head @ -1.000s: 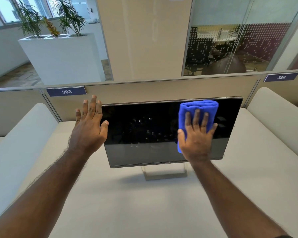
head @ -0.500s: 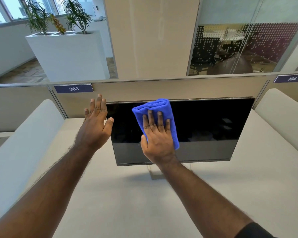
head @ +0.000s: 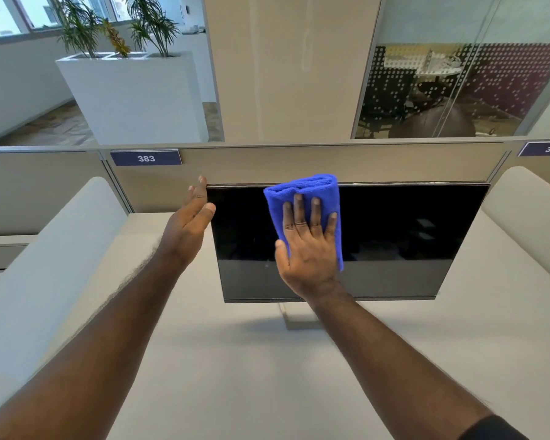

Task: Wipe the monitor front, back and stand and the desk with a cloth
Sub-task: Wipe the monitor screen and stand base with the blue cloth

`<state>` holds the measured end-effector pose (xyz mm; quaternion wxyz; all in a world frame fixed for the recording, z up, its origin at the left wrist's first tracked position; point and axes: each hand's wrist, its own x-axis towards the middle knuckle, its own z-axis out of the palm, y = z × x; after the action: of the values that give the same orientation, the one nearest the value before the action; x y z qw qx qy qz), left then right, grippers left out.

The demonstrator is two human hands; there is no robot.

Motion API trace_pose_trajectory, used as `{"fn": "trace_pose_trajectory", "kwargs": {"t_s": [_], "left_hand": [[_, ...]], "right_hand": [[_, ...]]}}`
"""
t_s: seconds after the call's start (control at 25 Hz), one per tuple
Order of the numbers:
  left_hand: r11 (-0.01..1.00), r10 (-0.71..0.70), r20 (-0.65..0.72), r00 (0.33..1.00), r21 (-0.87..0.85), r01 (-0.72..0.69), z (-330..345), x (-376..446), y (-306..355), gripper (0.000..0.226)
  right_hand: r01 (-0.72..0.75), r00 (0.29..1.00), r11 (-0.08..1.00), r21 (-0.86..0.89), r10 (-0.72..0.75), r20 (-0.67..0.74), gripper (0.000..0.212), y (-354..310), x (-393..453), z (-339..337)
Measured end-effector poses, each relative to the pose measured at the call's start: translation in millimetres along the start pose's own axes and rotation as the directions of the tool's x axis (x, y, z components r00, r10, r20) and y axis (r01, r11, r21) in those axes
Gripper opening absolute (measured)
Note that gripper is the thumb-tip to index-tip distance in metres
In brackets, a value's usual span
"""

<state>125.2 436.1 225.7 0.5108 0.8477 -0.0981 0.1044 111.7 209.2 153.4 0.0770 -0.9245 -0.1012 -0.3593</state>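
One cloth (head: pixel 302 192) under flat right hand (head: pixel 308 249) on one monitor (head: pixel 394 236); left hand (head: pixel 185 230) open — grip empty.

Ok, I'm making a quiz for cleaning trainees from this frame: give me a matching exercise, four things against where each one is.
Things:
1. cloth
2. left hand
3. right hand
4. stand

Places:
A. at the monitor's left edge
B. flat on the cloth, pressing it to the screen
C. on the desk under the monitor
D. against the upper screen, left of centre

Pairs: 1-D, 2-A, 3-B, 4-C
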Motion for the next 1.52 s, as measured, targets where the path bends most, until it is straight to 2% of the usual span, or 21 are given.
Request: {"fn": "trace_pose_trajectory", "kwargs": {"t_s": [0.12, 0.2, 0.28, 0.4, 0.6, 0.68, 0.8, 1.08, 1.2, 1.36, 1.52], "left_hand": [[0.963, -0.042, 0.072, 0.996, -0.262, 0.06, -7, 2, -4, 0.036], [0.928, -0.069, 0.117, 0.991, -0.356, 0.106, -11, 4, -4, 0.042], [0.925, -0.058, 0.13, 0.99, -0.366, 0.103, -13, 4, -4, 0.052], [0.914, -0.062, 0.138, 0.988, -0.39, 0.112, -9, 5, -8, 0.042], [0.926, -0.042, 0.106, 0.993, -0.37, 0.079, -1, 1, -6, 0.031], [0.929, -0.022, 0.101, 0.995, -0.365, 0.058, -1, 0, -7, 0.033], [0.954, 0.008, 0.098, 0.995, -0.3, 0.022, -1, 2, -11, 0.06], [0.982, -0.002, 0.011, 1.0, -0.186, 0.004, -2, 7, -10, 0.062], [0.993, -0.008, -0.016, 1.0, -0.121, 0.006, -1, 6, -8, 0.063], [0.978, 0.124, -0.057, 0.991, 0.179, -0.112, 8, 0, 0, 0.063], [0.867, 0.212, -0.016, 0.977, 0.464, -0.181, 18, 1, 2, 0.065]], "right_hand": [[0.106, 0.994, 0.994, 0.04, -0.106, -0.008, 0.071, -34, 9, 7], [0.16, 0.987, 0.986, 0.046, -0.16, -0.005, 0.07, -54, 12, 14], [0.189, 0.982, 0.98, 0.069, -0.19, 0.001, 0.068, -70, 10, 21], [0.195, 0.979, 0.974, 0.119, -0.201, 0.042, 0.063, -81, -5, 31], [0.257, 0.92, 0.962, 0.091, -0.273, 0.281, 0.068, -76, -62, 55], [0.253, 0.895, 0.965, 0.072, -0.262, 0.362, 0.071, -65, -93, 65], [0.2, 0.903, 0.979, 0.044, -0.201, 0.378, 0.071, -48, -113, 66], [0.096, 0.977, 0.987, 0.126, -0.118, 0.178, 0.062, -77, -27, 33], [0.117, 0.972, 0.983, 0.141, -0.142, 0.187, 0.062, -81, -38, 42], [0.092, 0.953, 0.992, 0.083, -0.112, 0.281, 0.06, -47, -94, 56], [-0.094, 0.95, 0.994, -0.055, 0.106, 0.295, 0.06, 13, -121, 44]]}}
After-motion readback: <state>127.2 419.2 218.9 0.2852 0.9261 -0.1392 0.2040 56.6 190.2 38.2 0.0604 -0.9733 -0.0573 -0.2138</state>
